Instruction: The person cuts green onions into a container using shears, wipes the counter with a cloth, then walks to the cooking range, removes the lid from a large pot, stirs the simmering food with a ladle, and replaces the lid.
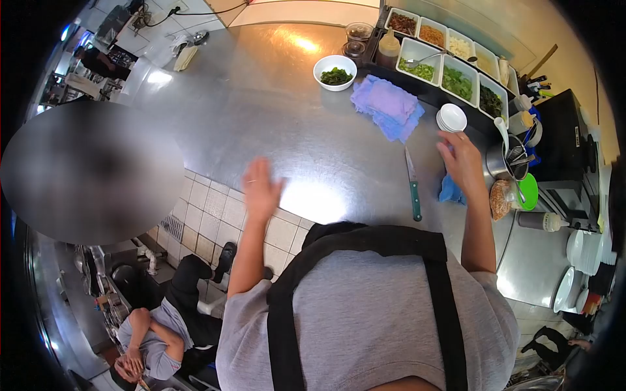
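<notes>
My left hand (262, 189) is over the near left edge of the steel counter (248, 98), fingers spread, holding nothing. My right hand (464, 159) is just below a stack of small white dishes (451, 117). Its fingers are slightly bent, with a gap between thumb and fingers; whether the fingertips touch the stack I cannot tell. To the left of that hand lies a knife (414, 189) with a green handle, blade pointing away from me. A blue cloth (451, 190) is partly covered by my right wrist. Folded purple-blue cloths (388, 107) rest further back.
A white bowl of greens (336, 73) stands near the rack of topping containers (456, 81). On the right are a metal pot of utensils (505, 161), a green-lidded tub (528, 191), a squeeze bottle (542, 221) and white plates (587, 253). Another person (156, 332) sits at lower left.
</notes>
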`<state>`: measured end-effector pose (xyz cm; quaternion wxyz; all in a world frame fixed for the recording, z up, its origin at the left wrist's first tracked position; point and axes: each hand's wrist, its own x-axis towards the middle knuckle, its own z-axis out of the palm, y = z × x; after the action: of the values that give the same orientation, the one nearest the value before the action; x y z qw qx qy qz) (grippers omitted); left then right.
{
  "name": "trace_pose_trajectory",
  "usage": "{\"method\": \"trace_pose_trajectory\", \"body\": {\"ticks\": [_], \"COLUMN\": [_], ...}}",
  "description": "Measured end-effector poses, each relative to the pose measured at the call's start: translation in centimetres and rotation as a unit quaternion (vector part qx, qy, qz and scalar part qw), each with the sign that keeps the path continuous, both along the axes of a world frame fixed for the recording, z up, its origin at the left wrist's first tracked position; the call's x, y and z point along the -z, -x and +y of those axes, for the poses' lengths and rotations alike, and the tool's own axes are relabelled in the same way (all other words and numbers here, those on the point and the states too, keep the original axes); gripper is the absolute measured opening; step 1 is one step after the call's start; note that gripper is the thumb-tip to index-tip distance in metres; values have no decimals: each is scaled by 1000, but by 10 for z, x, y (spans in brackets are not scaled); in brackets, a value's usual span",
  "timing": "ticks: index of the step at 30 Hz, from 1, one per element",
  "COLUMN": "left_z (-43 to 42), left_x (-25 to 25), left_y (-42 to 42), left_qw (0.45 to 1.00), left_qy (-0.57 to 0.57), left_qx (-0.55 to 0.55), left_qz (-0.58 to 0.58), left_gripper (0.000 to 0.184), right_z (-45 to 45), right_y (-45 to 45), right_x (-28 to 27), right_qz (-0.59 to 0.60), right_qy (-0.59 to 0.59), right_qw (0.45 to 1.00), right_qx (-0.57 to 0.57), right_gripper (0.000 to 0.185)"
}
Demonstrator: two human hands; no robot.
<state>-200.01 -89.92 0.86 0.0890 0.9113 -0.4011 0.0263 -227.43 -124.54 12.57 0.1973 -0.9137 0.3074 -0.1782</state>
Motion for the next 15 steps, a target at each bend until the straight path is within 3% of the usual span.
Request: {"method": "trace_pose_trajectory", "body": {"ticks": [1, 2, 3, 4, 7, 9, 10, 12, 15], "left_z": [37, 69, 121, 151, 186, 157, 148, 107, 18], "left_x": [22, 11, 44, 46, 15, 0, 9, 20, 1], "left_y": [-26, -48, -73, -84, -77, -57, -59, -61, -24], "left_qw": [992, 951, 934, 892, 903, 921, 937, 959, 975], "left_qy": [18, 96, -51, -174, -79, 41, 100, 173, 213], "left_qx": [-114, -272, -349, -401, -400, -374, -320, -201, -59], "left_qz": [-42, 107, -53, -117, -134, -103, -102, -99, -18], "left_gripper": [66, 69, 71, 74, 61, 53, 49, 42, 37], "right_z": [2, 3, 2, 3, 7, 16, 18, 21, 19], "right_y": [16, 29, 42, 58, 95, 98, 99, 95, 82], "right_x": [1, 0, 0, 5, 16, 24, 33, 36, 73], "right_qz": [10, 21, 35, 52, 109, 143, 149, 143, 120], "right_qy": [15, 34, 63, 92, 73, 87, 102, 24, -15], "right_qw": [1000, 998, 996, 991, 981, 970, 964, 972, 975], "right_qx": [20, 48, 61, 81, 145, 175, 194, 184, 185], "right_gripper": [21, 20, 20, 21, 24, 33, 40, 62, 65]}}
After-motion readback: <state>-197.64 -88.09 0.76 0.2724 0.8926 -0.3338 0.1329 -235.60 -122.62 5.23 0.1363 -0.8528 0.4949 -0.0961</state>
